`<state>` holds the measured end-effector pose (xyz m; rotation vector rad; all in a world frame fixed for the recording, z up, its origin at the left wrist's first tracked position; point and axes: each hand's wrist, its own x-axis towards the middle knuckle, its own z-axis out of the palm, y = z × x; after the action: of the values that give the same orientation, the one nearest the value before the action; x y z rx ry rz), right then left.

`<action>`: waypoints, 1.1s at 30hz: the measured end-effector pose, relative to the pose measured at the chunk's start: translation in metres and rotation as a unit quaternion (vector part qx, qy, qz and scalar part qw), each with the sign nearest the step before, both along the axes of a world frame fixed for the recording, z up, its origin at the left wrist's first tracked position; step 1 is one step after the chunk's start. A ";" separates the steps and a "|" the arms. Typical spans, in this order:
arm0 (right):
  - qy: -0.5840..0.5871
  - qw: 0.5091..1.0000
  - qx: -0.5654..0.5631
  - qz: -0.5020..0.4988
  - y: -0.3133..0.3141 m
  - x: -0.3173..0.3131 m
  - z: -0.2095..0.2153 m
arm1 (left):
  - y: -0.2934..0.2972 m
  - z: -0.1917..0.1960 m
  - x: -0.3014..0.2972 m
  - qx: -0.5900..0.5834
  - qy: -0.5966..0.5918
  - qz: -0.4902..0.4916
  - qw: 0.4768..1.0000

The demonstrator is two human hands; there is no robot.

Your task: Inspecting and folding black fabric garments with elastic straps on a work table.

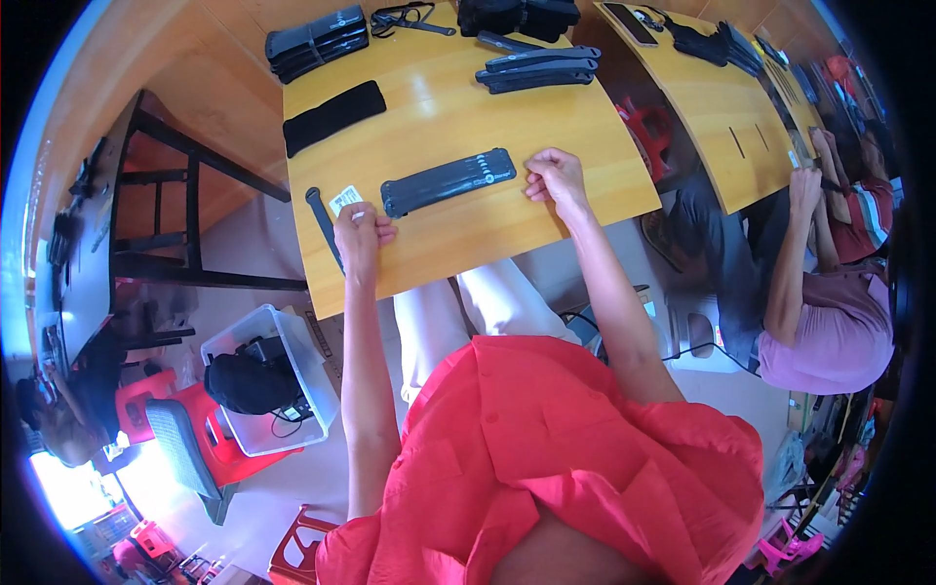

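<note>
I record 1 dark grey-black flat strip (448, 182) in the upper middle of the frame. I find it elongated and lying flat at full length, its corners rounded, its right end set slightly higher in the frame than its left. Pale printed marks show toward the right end. To its left, apart from it, I note 1 small white label (344, 199), printed side up, its lower part hidden from me.

White lettering and a round white emblem are showing toward the right end of the dark strap (439, 187). Small white print is also marking the dark bundle (317, 47) at the far left. Near the left hand (362, 232), a white label (343, 199) is bearing tiny dark print.
</note>
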<state>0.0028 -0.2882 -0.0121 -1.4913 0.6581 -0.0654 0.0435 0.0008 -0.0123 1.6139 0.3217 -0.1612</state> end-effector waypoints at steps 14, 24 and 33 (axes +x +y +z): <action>-0.177 0.719 -0.616 0.269 0.075 -0.024 -0.017 | -0.046 -0.012 -0.054 0.547 -0.305 -0.261 0.735; -0.146 0.712 -0.626 0.284 0.075 -0.023 -0.024 | -0.044 -0.013 -0.047 0.547 -0.304 -0.274 0.730; -0.163 0.711 -0.618 0.295 0.075 -0.027 -0.011 | -0.040 -0.004 -0.053 0.518 -0.311 -0.236 0.761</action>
<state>-0.0240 -0.2127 -0.0235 -2.8386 -0.3406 -0.3151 -0.0097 -0.0388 -0.0164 2.7072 -0.6648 0.2350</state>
